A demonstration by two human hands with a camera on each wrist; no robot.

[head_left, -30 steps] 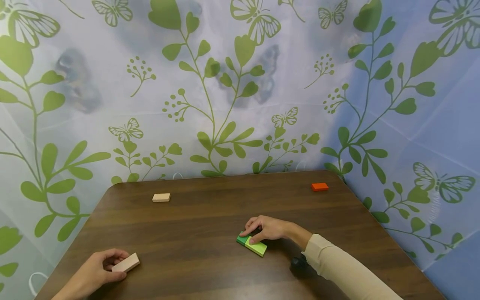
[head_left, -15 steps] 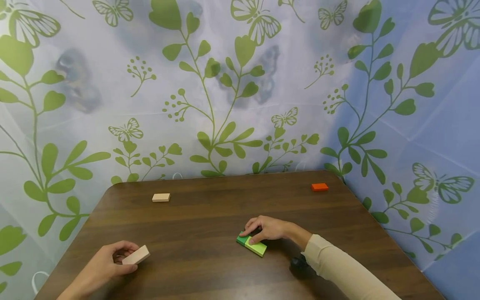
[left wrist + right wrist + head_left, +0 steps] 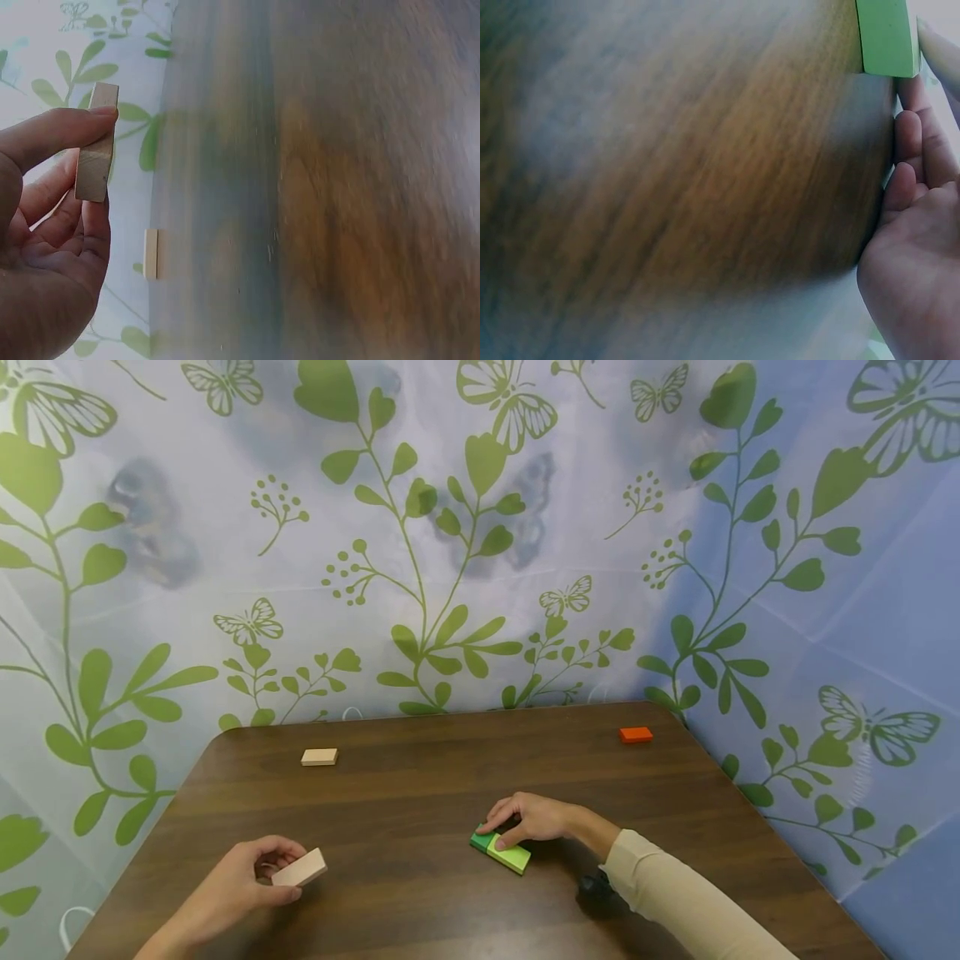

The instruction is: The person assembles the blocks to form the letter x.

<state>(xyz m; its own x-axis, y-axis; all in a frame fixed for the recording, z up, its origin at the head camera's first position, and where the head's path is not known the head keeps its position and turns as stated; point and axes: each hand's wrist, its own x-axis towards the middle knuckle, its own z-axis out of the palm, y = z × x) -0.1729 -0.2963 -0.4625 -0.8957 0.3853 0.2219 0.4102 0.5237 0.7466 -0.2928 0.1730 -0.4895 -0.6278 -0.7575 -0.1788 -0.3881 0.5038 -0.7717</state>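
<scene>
In the head view my left hand [image 3: 247,881] grips a pale wooden block [image 3: 300,868] above the table's left side. The left wrist view shows that wooden block [image 3: 95,154] between thumb and fingers, tilted and off the tabletop. My right hand [image 3: 536,817] rests on two blocks lying end to end on the table. Its index finger touches the dark green block [image 3: 481,841], its thumb the light green block [image 3: 513,857]. In the right wrist view only the light green block [image 3: 889,41] shows, with the lower fingers curled below it.
The brown wooden table [image 3: 420,793] ends at a leaf-patterned curtain [image 3: 450,568]. A second pale block [image 3: 319,757] lies at the back left, an orange-red block [image 3: 636,735] at the back right. A small black object [image 3: 595,887] is under the right forearm.
My left hand has carried the pale wooden block rightward and slightly away from me across the left side. The right hand and the two green blocks have stayed in place.
</scene>
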